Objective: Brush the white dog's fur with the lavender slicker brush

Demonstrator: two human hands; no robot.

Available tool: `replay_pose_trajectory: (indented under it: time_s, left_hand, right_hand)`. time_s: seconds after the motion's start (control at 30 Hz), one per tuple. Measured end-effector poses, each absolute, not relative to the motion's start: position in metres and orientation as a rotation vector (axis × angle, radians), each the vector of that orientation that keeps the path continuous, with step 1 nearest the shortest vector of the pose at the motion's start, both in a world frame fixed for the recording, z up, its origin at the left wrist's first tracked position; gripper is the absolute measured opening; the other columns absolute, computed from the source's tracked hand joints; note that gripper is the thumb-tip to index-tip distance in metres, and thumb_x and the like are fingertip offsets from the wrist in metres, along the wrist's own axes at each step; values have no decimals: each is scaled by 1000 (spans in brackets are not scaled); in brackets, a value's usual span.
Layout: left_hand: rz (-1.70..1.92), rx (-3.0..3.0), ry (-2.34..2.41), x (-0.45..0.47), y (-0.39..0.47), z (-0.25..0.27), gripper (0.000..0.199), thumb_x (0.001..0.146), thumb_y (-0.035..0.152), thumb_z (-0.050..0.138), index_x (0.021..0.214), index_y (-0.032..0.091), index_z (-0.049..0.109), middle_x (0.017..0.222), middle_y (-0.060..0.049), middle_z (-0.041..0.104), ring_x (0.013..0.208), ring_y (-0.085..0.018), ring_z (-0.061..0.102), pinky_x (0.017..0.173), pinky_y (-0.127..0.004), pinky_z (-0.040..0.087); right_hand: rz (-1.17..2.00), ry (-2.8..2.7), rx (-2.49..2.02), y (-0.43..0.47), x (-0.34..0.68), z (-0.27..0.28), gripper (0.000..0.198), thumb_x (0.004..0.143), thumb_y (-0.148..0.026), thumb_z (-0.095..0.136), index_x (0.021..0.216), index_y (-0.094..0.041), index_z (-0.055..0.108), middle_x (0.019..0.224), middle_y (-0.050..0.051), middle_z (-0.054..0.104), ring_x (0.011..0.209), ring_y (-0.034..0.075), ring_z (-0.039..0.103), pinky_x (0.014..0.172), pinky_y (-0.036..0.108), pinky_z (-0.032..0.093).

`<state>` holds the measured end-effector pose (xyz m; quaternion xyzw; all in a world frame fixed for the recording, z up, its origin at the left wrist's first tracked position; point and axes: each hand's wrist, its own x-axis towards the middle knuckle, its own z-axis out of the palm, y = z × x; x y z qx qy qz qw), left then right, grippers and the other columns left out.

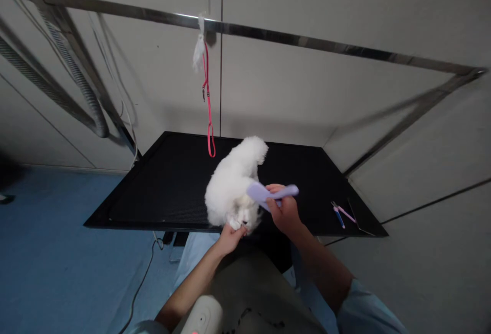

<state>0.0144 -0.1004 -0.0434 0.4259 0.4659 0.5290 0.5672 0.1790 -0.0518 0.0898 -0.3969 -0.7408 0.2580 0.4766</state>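
A fluffy white dog [230,180] is on the black grooming table [164,180], its head at the near edge, facing me. My left hand [230,238] is closed on the fur at the dog's muzzle, just below its dark nose. My right hand [284,214] grips a light purple slicker brush [259,192] by its handle. The brush head rests against or just over the side of the dog's head; its bristle side is hidden.
A pink leash loop [209,129] and a white cloth [199,50] hang from the metal bar [299,40]. Nail clippers [345,213] and a blue-handled tool [339,217] lie at the table's right. A grey hose [82,83] hangs left. A white rounded device [203,317] is near my chest.
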Motion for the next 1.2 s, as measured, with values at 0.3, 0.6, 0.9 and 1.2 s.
replay_pose_trajectory:
  time_s: [0.3, 0.6, 0.9, 1.2]
  left_hand:
    - [1209, 939, 952, 12, -100, -46, 54, 62, 64, 75, 67, 12, 62, 62, -5, 61, 50, -10, 46, 51, -25, 37]
    - [1110, 743, 798, 7, -108, -36, 55, 51, 60, 84, 67, 14, 59, 57, -1, 58, 46, -8, 45, 46, -23, 34]
    - [1094, 669, 790, 5, -113, -31, 52, 49, 58, 85, 61, 14, 62, 51, 0, 55, 43, -9, 45, 47, -24, 37]
    - [1047, 779, 838, 3, -108, -30, 52, 54, 63, 81, 61, 15, 64, 52, -2, 56, 45, -10, 44, 48, -26, 37]
  right_hand:
    - [668, -1778, -924, -35, 183, 93, 16, 80, -28, 60, 94, -19, 59, 102, 11, 65, 100, 24, 63, 87, 41, 53]
    - [934, -1813, -824, -25, 177, 93, 20, 79, -28, 60, 96, -20, 56, 104, 9, 65, 96, 21, 64, 85, 37, 54]
    - [1118, -1901, -798, -27, 173, 92, 20, 80, -30, 60, 98, -20, 58, 94, 7, 66, 87, 20, 65, 77, 34, 55]
    - [1110, -1888, -934, -35, 165, 84, 24, 80, -28, 61, 102, -18, 60, 86, 5, 66, 73, 16, 64, 66, 28, 54]
